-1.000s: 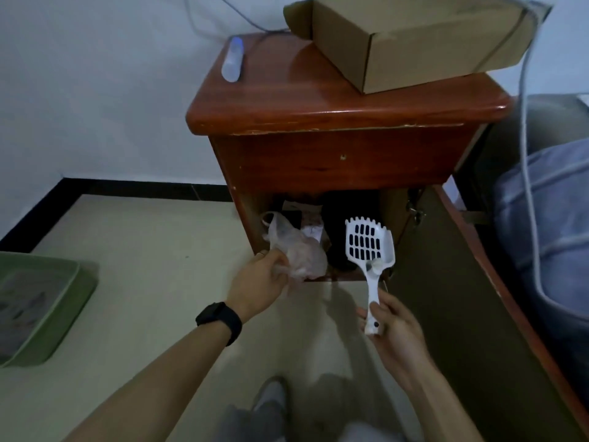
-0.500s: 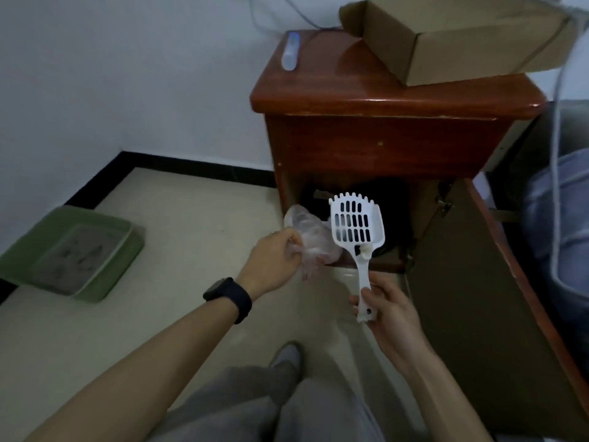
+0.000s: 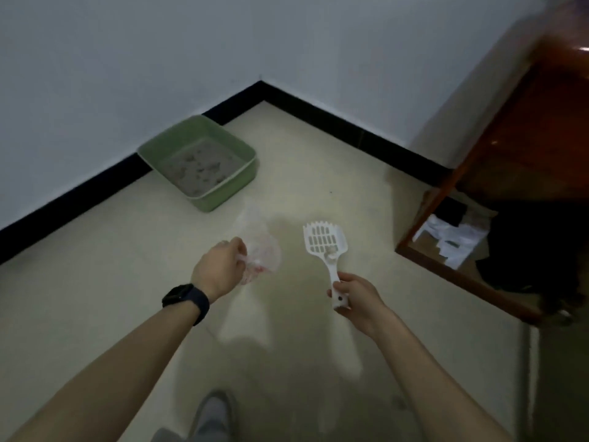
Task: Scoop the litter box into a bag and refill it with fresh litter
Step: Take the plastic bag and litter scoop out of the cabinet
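Scoop handle point(image 3: 333, 275) — apparently — between right fingers point(image 3: 350, 281)

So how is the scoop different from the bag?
The scoop is solid white with slots; the bag is thin, see-through and crumpled. The scoop has a long handle, gripped by the right hand; the bag is bunched in the left hand. Both are held up, apart from the litter box.
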A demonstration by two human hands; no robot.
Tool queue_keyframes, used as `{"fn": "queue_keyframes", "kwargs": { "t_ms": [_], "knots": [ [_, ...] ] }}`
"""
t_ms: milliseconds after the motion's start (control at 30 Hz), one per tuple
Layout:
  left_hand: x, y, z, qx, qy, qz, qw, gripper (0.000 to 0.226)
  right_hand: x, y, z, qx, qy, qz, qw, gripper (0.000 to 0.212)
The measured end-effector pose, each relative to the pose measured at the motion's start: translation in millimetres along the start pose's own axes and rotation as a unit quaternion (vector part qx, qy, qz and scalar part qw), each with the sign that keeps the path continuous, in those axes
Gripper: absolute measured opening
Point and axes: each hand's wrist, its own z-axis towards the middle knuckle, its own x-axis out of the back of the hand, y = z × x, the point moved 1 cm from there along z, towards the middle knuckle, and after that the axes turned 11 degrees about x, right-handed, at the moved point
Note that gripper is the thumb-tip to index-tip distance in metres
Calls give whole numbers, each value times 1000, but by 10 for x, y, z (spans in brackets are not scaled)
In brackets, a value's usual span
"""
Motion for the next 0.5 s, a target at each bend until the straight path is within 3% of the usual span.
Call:
{"fn": "queue_keyframes", "kwargs": {
  "t_ms": [233, 500],
  "knots": [
    [-890, -755, 54, 81, -37, -43, 995, 19, -534, 1008, 726, -77, -3, -79, 994, 35],
    [-1512, -1048, 115, 86, -109, -51, 989, 48, -662, 1567, 1068, -26, 20, -137, 990, 34]
  ]
}}
